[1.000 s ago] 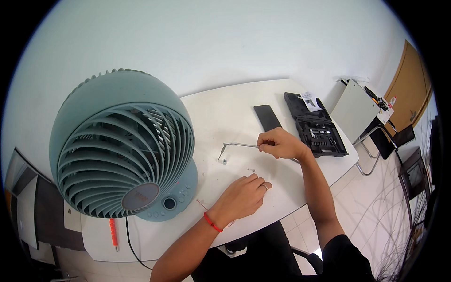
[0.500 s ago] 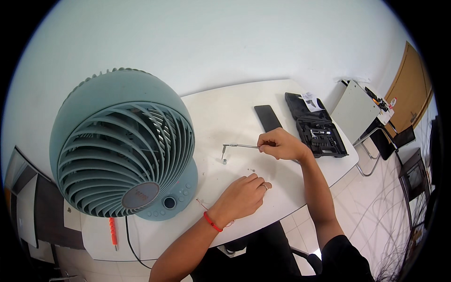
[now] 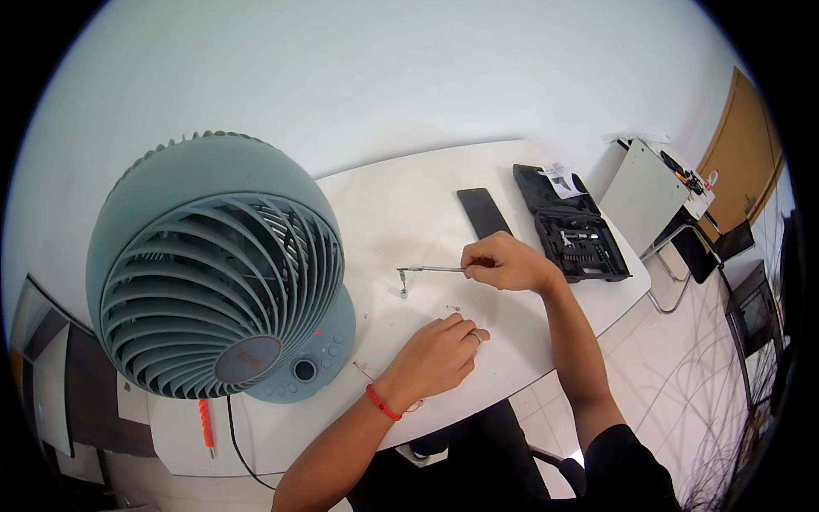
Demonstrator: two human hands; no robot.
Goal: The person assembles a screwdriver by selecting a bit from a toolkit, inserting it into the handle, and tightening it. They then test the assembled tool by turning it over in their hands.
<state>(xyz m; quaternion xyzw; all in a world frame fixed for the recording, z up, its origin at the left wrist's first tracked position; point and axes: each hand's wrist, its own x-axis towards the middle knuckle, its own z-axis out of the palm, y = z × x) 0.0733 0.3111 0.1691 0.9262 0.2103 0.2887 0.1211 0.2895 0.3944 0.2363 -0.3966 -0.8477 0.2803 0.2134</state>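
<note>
My right hand (image 3: 505,263) is closed around the end of a thin silver metal rod with a jointed tip (image 3: 431,269), held level above the white table. From the bend at its far end, the tip points down to a small metal piece (image 3: 403,293); whether they touch I cannot tell. My left hand (image 3: 439,354) rests on the table nearer to me, fingers curled under and palm hidden, so anything inside is out of sight. Just beyond it lies a tiny screw-like part (image 3: 455,308). A large grey-green fan (image 3: 217,273) stands to the left of both hands.
An open black tool case (image 3: 580,243) with metal bits sits at the table's right side, near a dark flat phone-like slab (image 3: 484,213). An orange-handled screwdriver (image 3: 206,424) and a black cable (image 3: 235,439) lie below the fan. Chairs stand to the right.
The jointed tip has come down slightly and closer to the small metal piece. My right hand has shifted a little left; my left hand stays in place on the table.
</note>
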